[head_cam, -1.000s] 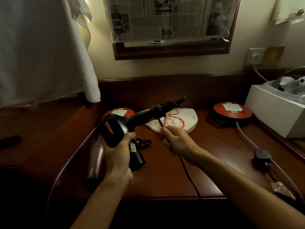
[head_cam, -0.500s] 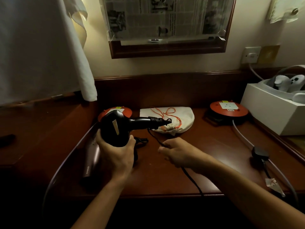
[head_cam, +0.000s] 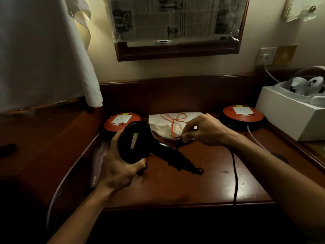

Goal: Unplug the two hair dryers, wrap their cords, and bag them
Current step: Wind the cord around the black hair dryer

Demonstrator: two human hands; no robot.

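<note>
Your left hand (head_cam: 119,166) grips the round body of the black hair dryer (head_cam: 140,145), fingers curled around its underside, holding it just above the tabletop (head_cam: 193,187). The dryer's handle slants down to the right, with its end near the wood and several turns of black cord (head_cam: 234,176) bunched around it. Your right hand (head_cam: 205,131) is raised above the handle, and its fingers (head_cam: 189,128) pinch the cord; from there one short stretch drops to the handle, and the long stretch hangs down across the tabletop and over the front edge.

Behind your right hand lies a white drawstring bag (head_cam: 163,124) with an orange string (head_cam: 173,118) looped on top, flat against the back of the tabletop. An orange round socket reel (head_cam: 121,121) sits to its left and a second reel (head_cam: 243,113) to its right, each with a white socket face on top. A second hair dryer (head_cam: 95,166), pinkish and dim, lies at the left edge of the tabletop, partly hidden by your left hand. A pale cable (head_cam: 59,187) curves down past it. On the far right stands a white box (head_cam: 288,113), and a wall socket (head_cam: 266,56) with a plug in it is above. A white cloth (head_cam: 44,50) hangs on the left, and a framed mirror covered with newspaper (head_cam: 175,16) hangs on the wall.
</note>
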